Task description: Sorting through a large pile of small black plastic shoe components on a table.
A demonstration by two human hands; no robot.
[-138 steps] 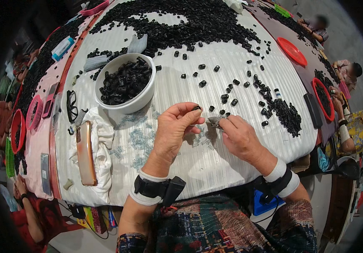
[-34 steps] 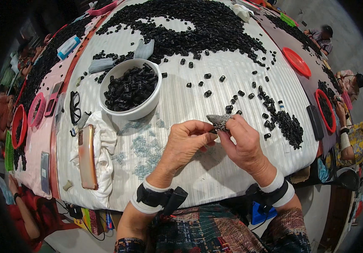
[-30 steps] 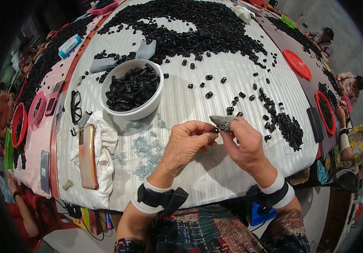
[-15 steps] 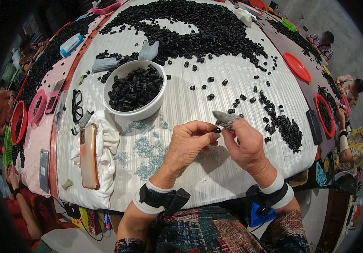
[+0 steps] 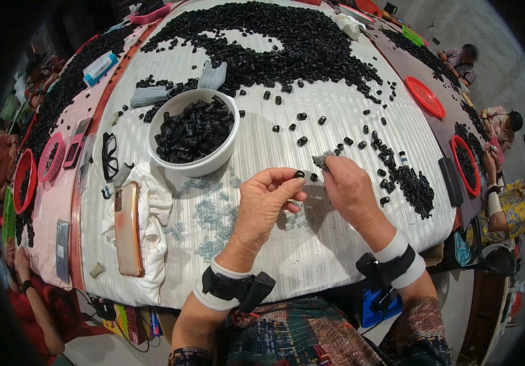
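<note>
Your left hand [image 5: 264, 198] pinches one black piece [image 5: 300, 174]; your right hand [image 5: 351, 190] grips one grey cloth-like wad [image 5: 321, 161]. One loose black piece [image 5: 314, 177] between hands. Past left hand, to its left — one white bowl [image 5: 204, 166], heaped with uncounted black pieces. Left of left hand: one phone [image 5: 129, 235], one pair of glasses [image 5: 110, 160]. Striped white tablecloth [image 5: 299, 268] beneath — grey floor [image 5: 487, 64] far off beyond right hand.

Black piece [image 5: 300, 174], pinched, textured grey object [image 5: 320, 161], held

Black held part [image 5: 300, 174], grey held object [image 5: 320, 161], white bowl [image 5: 210, 161]; white striped tablecloth [image 5: 262, 146], red tray [image 5: 425, 97], multicoloured plaid garment [image 5: 311, 332]
</note>
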